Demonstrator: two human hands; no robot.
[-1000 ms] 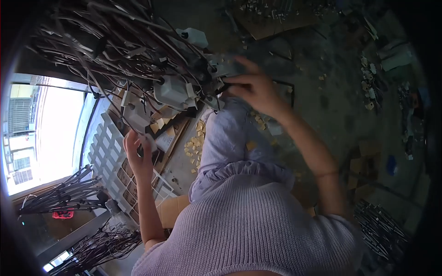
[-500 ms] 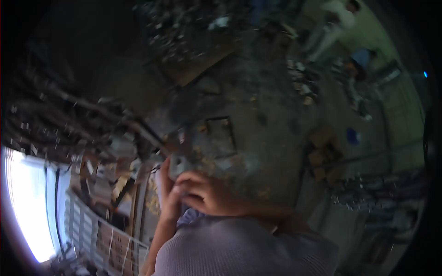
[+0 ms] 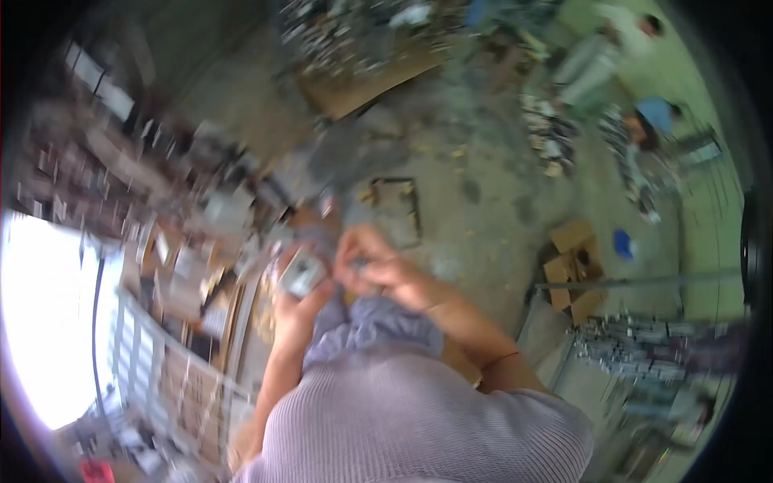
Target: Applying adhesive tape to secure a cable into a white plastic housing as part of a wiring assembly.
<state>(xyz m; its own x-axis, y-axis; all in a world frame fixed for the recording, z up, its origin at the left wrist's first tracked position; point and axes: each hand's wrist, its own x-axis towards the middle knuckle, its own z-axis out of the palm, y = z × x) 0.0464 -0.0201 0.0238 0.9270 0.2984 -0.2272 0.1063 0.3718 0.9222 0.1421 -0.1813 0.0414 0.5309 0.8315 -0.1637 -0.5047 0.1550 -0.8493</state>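
- Gripping a pale boxy piece (image 3: 303,274) with the left hand (image 3: 298,303) here, thumb laid along the near right side, other fingers mostly lost behind it or in the blur.
- So the piece sits up over the lavender trousers (image 3: 394,320), out in front of the knitted top (image 3: 419,406), a bit left of the body's middle.
- Long axis? Looks like it slants, far end leaning right and near end leaning left, but the edges are smeary, so don't quote me.
- The right hand (image 3: 385,274) is just beside it on the right, fingers curled in toward it. There's a greyish smudge by the fingertips, so honestly can't tell if it's pinching something or merely bent.
- Left is the nearer one, obviously, since it's touching. Right seems a sliver short of the piece; can't call whether the hands touch.
- Open cardboard box (image 3: 573,270) is well apart, off to the right on the floor (image 3: 491,249).
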